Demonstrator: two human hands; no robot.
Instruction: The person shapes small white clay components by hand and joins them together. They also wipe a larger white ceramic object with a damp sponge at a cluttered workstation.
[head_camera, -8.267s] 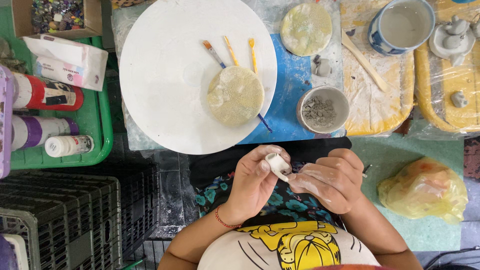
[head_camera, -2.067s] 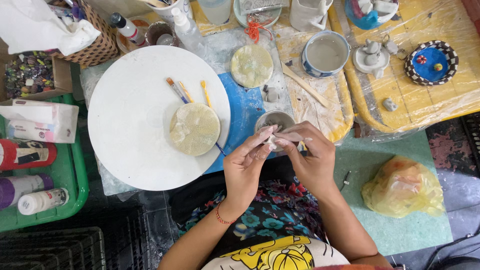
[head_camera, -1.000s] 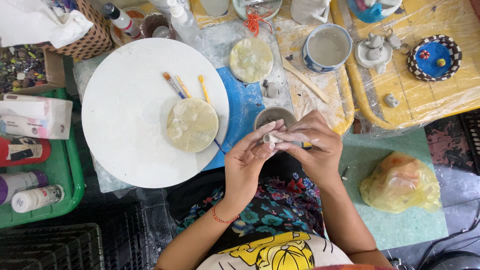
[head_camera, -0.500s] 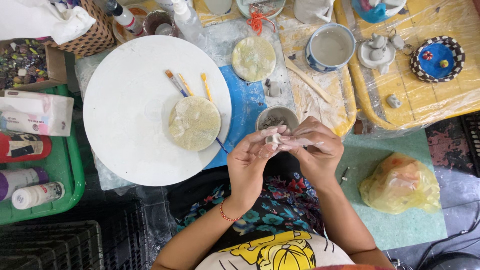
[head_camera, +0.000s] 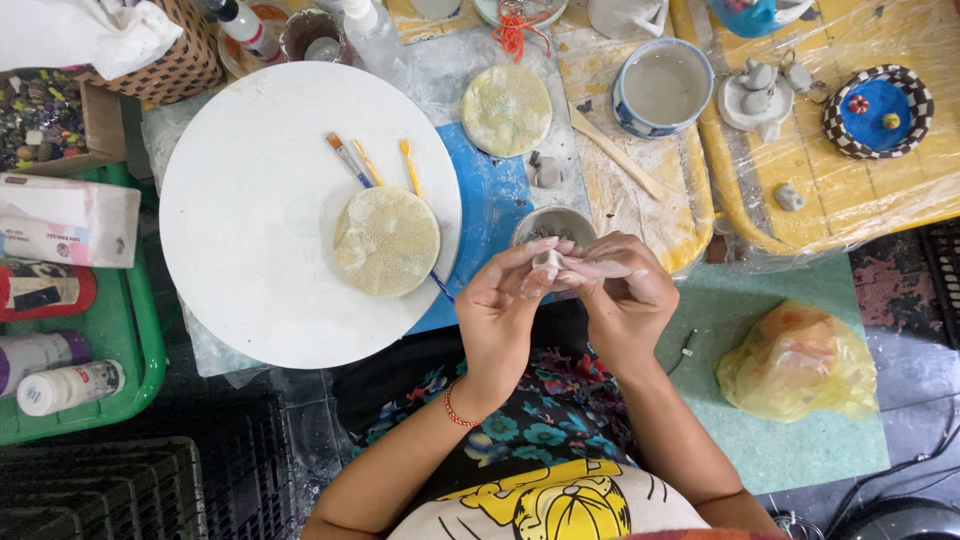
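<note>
Left hand (head_camera: 505, 310) and right hand (head_camera: 625, 295) meet over the near table edge, fingers of both pinching one small white clay piece (head_camera: 549, 260). Just beyond: one grey cup (head_camera: 553, 222). Left: one white round board (head_camera: 270, 200), three brushes (head_camera: 375, 165), two pale discs (head_camera: 387, 241).

Your left hand (head_camera: 503, 315) and right hand (head_camera: 622, 300) meet just in front of the small grey cup (head_camera: 552, 225), pinching a small pale clay piece (head_camera: 549, 260) between them. Left of your hands lies the round white board (head_camera: 260, 180), with a flat pale clay disc (head_camera: 386, 241) on it and three thin paintbrushes (head_camera: 349, 160) behind the disc. Right of your hands sits a crumpled yellow plastic bag (head_camera: 798, 362).
</note>
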